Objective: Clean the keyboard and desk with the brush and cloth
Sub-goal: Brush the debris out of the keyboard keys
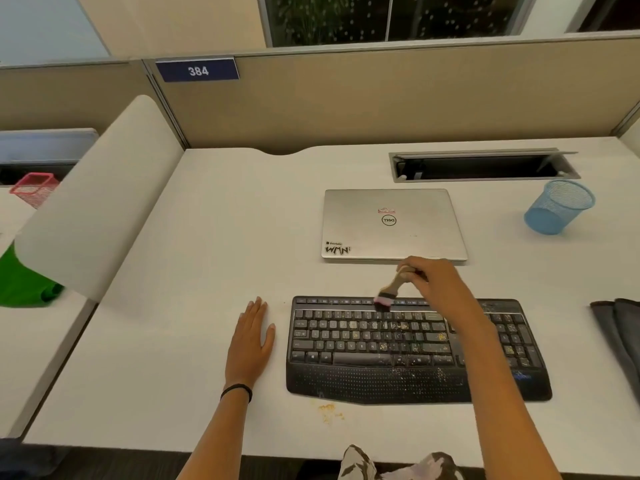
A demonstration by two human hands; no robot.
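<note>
Brush (pixel 388 292) in right fingers (pixel 416 264) at far edge of keyboard (pixel 363 341); left fingers (pixel 257 311) flat on desk (pixel 207 237).

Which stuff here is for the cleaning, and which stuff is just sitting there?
For the cleaning: crumb-speckled black keyboard, small wooden-handled brush held by the right hand, dark grey cloth, white desk.
Just sitting there: closed silver laptop, blue mesh pen cup, pink mesh basket.

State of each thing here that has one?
Keyboard: dirty, mostly right half.
Brush: held by right hand, bristles on top key row.
Left hand: flat on desk, holding nothing.
Laptop: closed.
Cable hatch: lid open.
Cloth: lying untouched at right edge.
Desk: crumbs before keyboard.
</note>
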